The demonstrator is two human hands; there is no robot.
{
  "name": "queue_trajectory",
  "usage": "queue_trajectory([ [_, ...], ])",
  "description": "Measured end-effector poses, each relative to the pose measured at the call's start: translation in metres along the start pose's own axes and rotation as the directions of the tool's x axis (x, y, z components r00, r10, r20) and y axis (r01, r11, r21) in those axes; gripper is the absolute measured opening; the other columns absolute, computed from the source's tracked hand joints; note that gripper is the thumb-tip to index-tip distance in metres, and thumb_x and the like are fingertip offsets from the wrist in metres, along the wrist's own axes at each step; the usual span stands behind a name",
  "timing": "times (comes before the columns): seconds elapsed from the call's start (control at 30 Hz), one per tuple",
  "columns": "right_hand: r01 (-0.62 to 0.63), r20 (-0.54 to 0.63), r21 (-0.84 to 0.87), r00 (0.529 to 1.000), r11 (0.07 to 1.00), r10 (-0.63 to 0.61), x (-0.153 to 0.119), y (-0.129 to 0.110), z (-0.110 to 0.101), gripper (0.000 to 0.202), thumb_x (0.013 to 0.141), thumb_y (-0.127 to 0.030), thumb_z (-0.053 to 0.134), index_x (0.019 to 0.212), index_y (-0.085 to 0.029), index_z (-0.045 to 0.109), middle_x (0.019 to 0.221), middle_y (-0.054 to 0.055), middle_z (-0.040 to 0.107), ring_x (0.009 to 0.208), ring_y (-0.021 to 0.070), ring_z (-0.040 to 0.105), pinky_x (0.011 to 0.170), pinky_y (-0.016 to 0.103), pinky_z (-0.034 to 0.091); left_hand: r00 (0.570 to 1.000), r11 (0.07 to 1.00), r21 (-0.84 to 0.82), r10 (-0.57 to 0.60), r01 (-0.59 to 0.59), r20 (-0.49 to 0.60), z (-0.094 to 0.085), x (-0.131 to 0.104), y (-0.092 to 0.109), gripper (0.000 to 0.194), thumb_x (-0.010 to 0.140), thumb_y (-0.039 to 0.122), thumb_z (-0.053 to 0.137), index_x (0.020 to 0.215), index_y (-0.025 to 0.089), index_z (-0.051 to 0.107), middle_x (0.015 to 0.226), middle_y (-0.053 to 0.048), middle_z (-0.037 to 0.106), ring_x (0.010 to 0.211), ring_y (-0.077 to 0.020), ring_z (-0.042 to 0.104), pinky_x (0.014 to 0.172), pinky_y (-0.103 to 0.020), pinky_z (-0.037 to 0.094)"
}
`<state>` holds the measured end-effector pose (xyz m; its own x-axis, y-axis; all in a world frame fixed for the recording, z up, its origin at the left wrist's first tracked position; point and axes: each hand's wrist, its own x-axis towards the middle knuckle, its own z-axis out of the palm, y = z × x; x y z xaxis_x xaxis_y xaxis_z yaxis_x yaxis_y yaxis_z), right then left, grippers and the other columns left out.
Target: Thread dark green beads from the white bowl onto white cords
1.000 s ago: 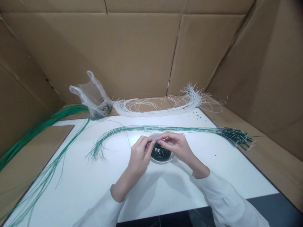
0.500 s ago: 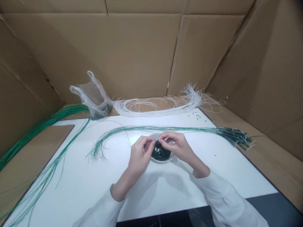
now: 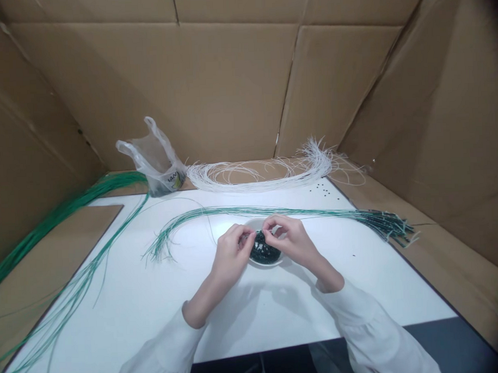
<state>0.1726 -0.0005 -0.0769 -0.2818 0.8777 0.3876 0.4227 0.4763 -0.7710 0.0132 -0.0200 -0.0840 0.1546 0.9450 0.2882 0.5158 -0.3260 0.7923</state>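
Over a white bowl (image 3: 272,264) filled with small dark green beads (image 3: 264,250), both my hands are pinched close together. My left hand (image 3: 231,251) is closed at the bowl's left side, thumb against index finger. A thin cord (image 3: 210,223) arcs over the table and runs in behind this hand, apparently held at its fingertips. My right hand (image 3: 294,239) also makes a pinch, just above the beads at the right. What sits between its fingertips is too small to make out.
Behind the bowl lies a bundle of green cords (image 3: 241,210), its right end strung with dark beads (image 3: 387,224). More green cords (image 3: 66,214) spread along the left. A plastic bag (image 3: 160,168) and coiled white cords (image 3: 257,183) stand at the back, near scattered beads (image 3: 324,190). Cardboard walls (image 3: 229,89) enclose the table.
Both hands have shifted very slightly to the right at the fingertips, and their pinches stay closed over the bowl. Nothing else has visibly moved.
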Motion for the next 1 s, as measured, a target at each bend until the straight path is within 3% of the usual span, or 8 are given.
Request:
queue_trajectory([
  [0.27,-0.093,-0.059,0.057,0.994,0.994,0.096,0.003,-0.002,-0.006,0.004,0.065,-0.015,0.05,0.061,-0.016,0.052,0.069,0.002,0.058,0.064,0.0127,0.053,0.048,0.019,0.041,1.0,0.998,-0.057,-0.008,0.007,-0.014,-0.001,0.001,-0.003,0.017,0.082,0.028,0.045,0.078,0.016,0.057,0.076,-0.003,0.058,0.068,-0.0131,0.051,0.064,-0.024,0.039],
  [0.4,-0.13,-0.06,0.115,0.989,0.985,0.137,0.003,0.001,-0.006,0.003,0.066,-0.019,0.053,0.065,-0.016,0.054,0.07,0.003,0.058,0.064,0.0131,0.054,0.049,0.021,0.044,0.996,0.975,-0.204,-0.085,0.087,0.017,-0.003,0.001,-0.003,0.018,0.08,0.031,0.048,0.078,0.016,0.058,0.075,-0.003,0.058,0.066,-0.0127,0.05,0.062,-0.023,0.038],
  [0.57,-0.201,0.012,0.304,0.978,0.931,0.207,0.004,0.003,-0.004,0.025,0.069,-0.028,0.058,0.09,-0.016,0.058,0.077,0.004,0.061,0.067,0.0146,0.057,0.049,0.023,0.049,0.954,0.831,-0.472,-0.233,0.296,0.188,-0.006,0.007,-0.005,0.021,0.073,0.033,0.056,0.076,0.013,0.057,0.065,0.0,0.053,0.058,-0.0094,0.044,0.056,-0.021,0.035],
  [0.8,-0.212,0.067,0.298,0.977,0.931,0.201,0.004,0.006,0.0,0.02,0.071,-0.034,0.059,0.071,-0.014,0.063,0.067,0.003,0.06,0.059,0.013,0.055,0.049,0.023,0.05,0.903,0.698,-0.575,-0.291,0.426,0.316,-0.009,0.011,-0.01,0.02,0.069,0.031,0.06,0.072,0.011,0.06,0.061,0.001,0.05,0.053,-0.0064,0.039,0.052,-0.019,0.03],
  [1.0,-0.195,0.061,0.228,0.981,0.954,0.186,0.002,0.011,0.004,0.023,0.074,-0.035,0.055,0.076,-0.014,0.065,0.071,0.005,0.064,0.055,0.0126,0.056,0.048,0.023,0.048,0.846,0.546,-0.647,-0.302,0.532,0.44,-0.016,0.014,-0.007,0.034,0.076,0.04,0.051,0.094,0.014,0.063,0.08,-0.005,0.06,0.064,-0.0093,0.048,0.056,-0.02,0.033],
])
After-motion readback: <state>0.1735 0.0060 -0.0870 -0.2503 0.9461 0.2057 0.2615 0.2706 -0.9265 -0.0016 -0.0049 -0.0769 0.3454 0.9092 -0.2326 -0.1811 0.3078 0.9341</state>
